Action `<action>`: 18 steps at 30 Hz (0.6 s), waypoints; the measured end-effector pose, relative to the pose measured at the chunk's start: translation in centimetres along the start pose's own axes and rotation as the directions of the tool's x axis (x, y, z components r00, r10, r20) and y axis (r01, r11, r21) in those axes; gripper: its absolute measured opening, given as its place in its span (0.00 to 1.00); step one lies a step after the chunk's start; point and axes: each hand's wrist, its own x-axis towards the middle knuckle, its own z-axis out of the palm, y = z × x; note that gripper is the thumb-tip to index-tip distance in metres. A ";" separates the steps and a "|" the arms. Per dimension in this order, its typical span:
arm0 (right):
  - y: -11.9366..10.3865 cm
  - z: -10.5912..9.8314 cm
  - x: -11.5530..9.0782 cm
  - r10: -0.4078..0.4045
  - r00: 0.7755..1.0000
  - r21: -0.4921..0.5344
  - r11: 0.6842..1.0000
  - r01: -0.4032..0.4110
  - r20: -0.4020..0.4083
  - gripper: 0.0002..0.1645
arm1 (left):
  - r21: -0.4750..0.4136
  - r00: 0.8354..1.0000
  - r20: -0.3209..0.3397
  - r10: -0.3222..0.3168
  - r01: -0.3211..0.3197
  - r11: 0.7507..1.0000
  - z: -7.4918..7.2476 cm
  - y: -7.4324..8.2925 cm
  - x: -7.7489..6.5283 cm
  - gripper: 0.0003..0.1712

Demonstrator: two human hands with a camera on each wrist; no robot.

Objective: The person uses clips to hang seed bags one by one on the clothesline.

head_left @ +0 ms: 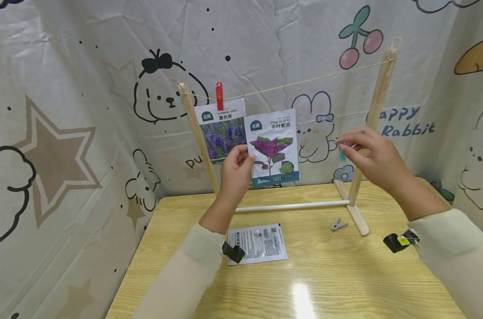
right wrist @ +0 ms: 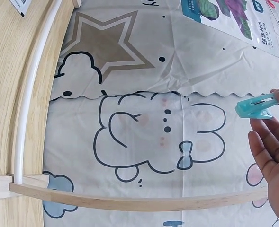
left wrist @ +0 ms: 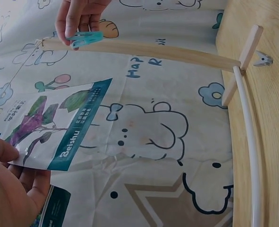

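My left hand (head_left: pixel 237 173) pinches the lower left edge of a seed packet (head_left: pixel 271 148) with a purple-leaved plant on its front. The packet is upright, just below the string (head_left: pixel 305 81) of a wooden stand. Off to the right, my right hand (head_left: pixel 374 155) pinches a turquoise clothespin (right wrist: pixel 255 106) between thumb and fingers, apart from the packet. Behind and left of the held packet, a lavender seed packet (head_left: pixel 223 133) hangs from the string by a red clothespin (head_left: pixel 219 96). The held packet covers part of its right edge.
A third packet (head_left: pixel 258 244) lies back side up on the wooden table (head_left: pixel 329 274). A grey clothespin (head_left: pixel 338 225) lies near the stand's right foot (head_left: pixel 357 215). A white rod (head_left: pixel 293 206) joins the posts low down, in front of a patterned cloth (head_left: pixel 261 44).
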 end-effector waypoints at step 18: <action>-1.7 -0.3 1.6 -0.031 0.999 -0.029 0.999 0.031 -0.013 0.12 | -0.046 1.000 -0.022 -0.016 0.015 0.999 0.1 0.2 1.0 0.14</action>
